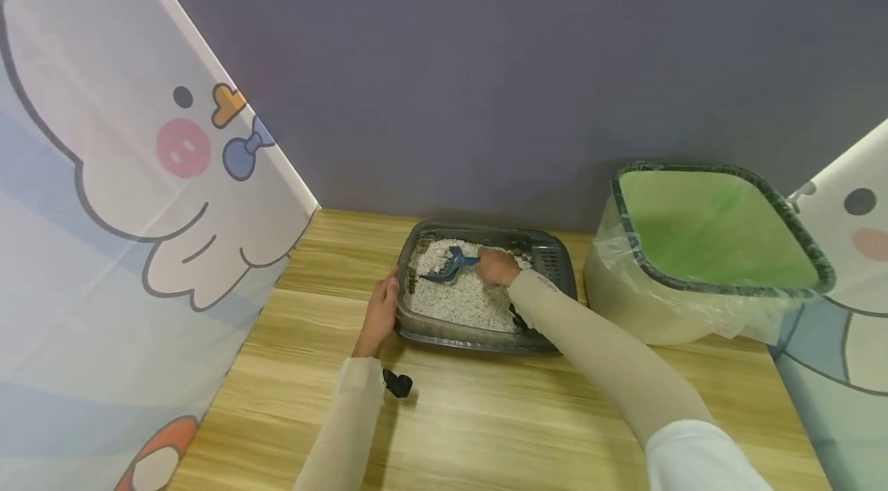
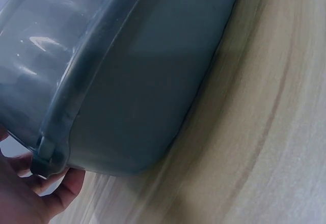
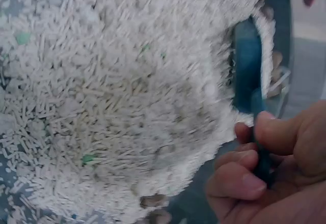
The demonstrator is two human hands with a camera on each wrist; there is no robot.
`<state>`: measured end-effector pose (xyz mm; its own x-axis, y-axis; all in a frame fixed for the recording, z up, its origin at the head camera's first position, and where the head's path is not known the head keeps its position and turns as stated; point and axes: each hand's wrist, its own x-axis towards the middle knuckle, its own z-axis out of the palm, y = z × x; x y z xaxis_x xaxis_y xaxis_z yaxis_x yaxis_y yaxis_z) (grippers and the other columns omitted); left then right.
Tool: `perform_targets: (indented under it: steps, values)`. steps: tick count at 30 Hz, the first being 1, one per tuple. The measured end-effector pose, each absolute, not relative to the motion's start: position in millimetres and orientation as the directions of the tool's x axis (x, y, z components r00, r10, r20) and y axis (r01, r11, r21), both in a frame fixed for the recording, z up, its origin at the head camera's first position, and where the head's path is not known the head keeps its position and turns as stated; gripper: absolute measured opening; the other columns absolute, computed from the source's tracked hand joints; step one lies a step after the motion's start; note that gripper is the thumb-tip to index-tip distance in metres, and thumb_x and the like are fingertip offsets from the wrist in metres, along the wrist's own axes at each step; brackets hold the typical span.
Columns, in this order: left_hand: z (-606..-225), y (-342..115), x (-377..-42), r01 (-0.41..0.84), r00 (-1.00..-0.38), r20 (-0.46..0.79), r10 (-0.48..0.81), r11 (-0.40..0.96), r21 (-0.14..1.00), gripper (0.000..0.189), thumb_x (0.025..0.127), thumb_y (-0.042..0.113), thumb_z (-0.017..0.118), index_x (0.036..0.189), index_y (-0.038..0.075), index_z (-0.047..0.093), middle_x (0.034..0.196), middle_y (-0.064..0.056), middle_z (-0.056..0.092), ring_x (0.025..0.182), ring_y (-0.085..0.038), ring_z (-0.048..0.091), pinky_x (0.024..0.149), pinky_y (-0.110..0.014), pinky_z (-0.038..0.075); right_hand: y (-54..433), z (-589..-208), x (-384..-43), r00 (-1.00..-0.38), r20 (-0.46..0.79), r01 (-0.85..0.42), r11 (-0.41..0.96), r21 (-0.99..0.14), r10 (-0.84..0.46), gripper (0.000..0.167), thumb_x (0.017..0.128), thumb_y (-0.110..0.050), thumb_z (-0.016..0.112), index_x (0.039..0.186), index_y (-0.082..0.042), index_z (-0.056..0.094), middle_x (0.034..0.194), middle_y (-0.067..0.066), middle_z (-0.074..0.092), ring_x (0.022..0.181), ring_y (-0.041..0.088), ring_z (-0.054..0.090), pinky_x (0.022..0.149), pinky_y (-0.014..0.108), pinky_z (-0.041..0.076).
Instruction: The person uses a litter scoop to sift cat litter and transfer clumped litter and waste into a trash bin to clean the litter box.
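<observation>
A grey litter box [image 1: 472, 337] holds pale pellet litter [image 1: 461, 304] with a few green bits and small brown clumps [image 3: 153, 200] near its edges. My right hand [image 1: 496, 267] grips the handle of a blue litter scoop [image 1: 452, 263], thumb along it and fingers curled round. The scoop's head points left and sits in the litter at the left part of the box. At the left side of the box, my left hand [image 1: 379, 314] holds the rim; in the left wrist view its fingers [image 2: 66, 191] bend around the rim's edge.
Right of the litter box stands a pale bin [image 1: 645, 314] with a dark rim and a clear plastic liner hanging over it. Both stand on a wood-grain table [image 1: 472, 422]. A grey wall panel [image 1: 451, 90] rises behind, with cartoon-printed sheets [image 1: 104, 206] at both sides.
</observation>
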<state>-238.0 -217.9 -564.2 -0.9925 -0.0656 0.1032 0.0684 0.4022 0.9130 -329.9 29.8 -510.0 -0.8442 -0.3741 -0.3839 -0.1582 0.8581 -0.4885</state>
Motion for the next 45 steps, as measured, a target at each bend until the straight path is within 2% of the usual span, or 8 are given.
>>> perform_targets:
  steps: [3,5,10,15,29,33,40,45]
  values:
    - [-565,-217,-238,0.052,-0.995,0.082,-0.059,0.400,0.915,0.055,0.104,0.039,0.029,0.147,0.006,0.034,0.129,-0.025,0.043,0.117,-0.039,0.043,0.099,-0.055,0.032,34,-515,-334,-0.850,-0.379,-0.117,0.832,-0.542,-0.367,0.045,0.103,-0.018,0.043,0.145,-0.004,0.035,0.138,0.016,0.046,0.084,0.021,0.058,0.062,0.035,0.038]
    - [-566,-217,-237,0.043,-0.996,0.072,-0.058,0.407,0.913,0.056,0.104,0.041,0.028,0.148,0.006,0.033,0.129,-0.024,0.043,0.117,-0.039,0.043,0.099,-0.055,0.032,36,-520,-335,-0.839,-0.383,-0.108,0.808,-0.579,-0.386,0.042,0.103,-0.019,0.042,0.143,-0.005,0.038,0.134,0.016,0.048,0.082,0.022,0.056,0.062,0.036,0.038]
    - [-565,-217,-238,0.048,-0.995,0.082,-0.062,0.424,0.904,0.056,0.104,0.042,0.027,0.147,0.006,0.033,0.130,-0.023,0.043,0.119,-0.039,0.043,0.099,-0.055,0.032,36,-527,-334,-0.805,-0.377,-0.115,0.743,-0.659,-0.458,0.025,0.104,-0.021,0.040,0.122,-0.005,0.048,0.082,0.012,0.051,0.050,0.016,0.030,0.048,0.032,0.029]
    - [-565,-219,-239,0.065,-0.992,0.103,-0.066,0.430,0.901,0.055,0.105,0.038,0.028,0.147,0.004,0.034,0.128,-0.026,0.044,0.117,-0.041,0.043,0.098,-0.056,0.032,38,-527,-331,-0.780,-0.385,-0.127,0.727,-0.674,-0.493,0.022,0.104,-0.022,0.039,0.120,-0.008,0.047,0.066,0.004,0.040,0.044,0.012,0.024,0.044,0.029,0.026]
    - [-568,-219,-237,0.057,-0.994,0.089,-0.057,0.412,0.909,0.056,0.104,0.043,0.026,0.149,0.008,0.031,0.136,-0.025,0.039,0.123,-0.042,0.039,0.100,-0.059,0.029,81,-504,-303,-0.789,-0.257,-0.220,0.647,-0.730,-0.558,0.022,0.105,-0.022,0.035,0.117,-0.006,0.044,0.069,0.005,0.039,0.047,0.015,0.026,0.047,0.031,0.030]
    - [-568,-219,-236,0.054,-0.994,0.089,-0.063,0.425,0.904,0.055,0.104,0.040,0.027,0.148,0.008,0.032,0.137,-0.025,0.039,0.124,-0.041,0.039,0.101,-0.057,0.029,92,-502,-287,-0.846,-0.129,-0.251,0.598,-0.761,-0.518,0.022,0.105,-0.023,0.035,0.112,-0.005,0.046,0.073,0.010,0.040,0.051,0.018,0.030,0.052,0.033,0.032]
    - [-570,-221,-237,0.071,-0.992,0.105,-0.062,0.411,0.909,0.053,0.105,0.038,0.029,0.147,0.006,0.034,0.137,-0.025,0.039,0.126,-0.040,0.037,0.103,-0.055,0.027,110,-499,-258,-0.932,0.115,-0.313,0.601,-0.735,-0.344,0.032,0.104,-0.023,0.039,0.127,-0.004,0.049,0.105,0.014,0.057,0.076,0.023,0.050,0.068,0.041,0.037]
    - [-572,-220,-237,0.074,-0.993,0.105,-0.054,0.409,0.910,0.054,0.105,0.039,0.028,0.147,0.006,0.034,0.137,-0.026,0.039,0.126,-0.040,0.037,0.103,-0.055,0.027,118,-500,-246,-0.946,0.132,-0.291,0.594,-0.750,-0.297,0.028,0.103,-0.023,0.040,0.123,-0.007,0.050,0.092,0.010,0.054,0.069,0.020,0.044,0.064,0.038,0.035]
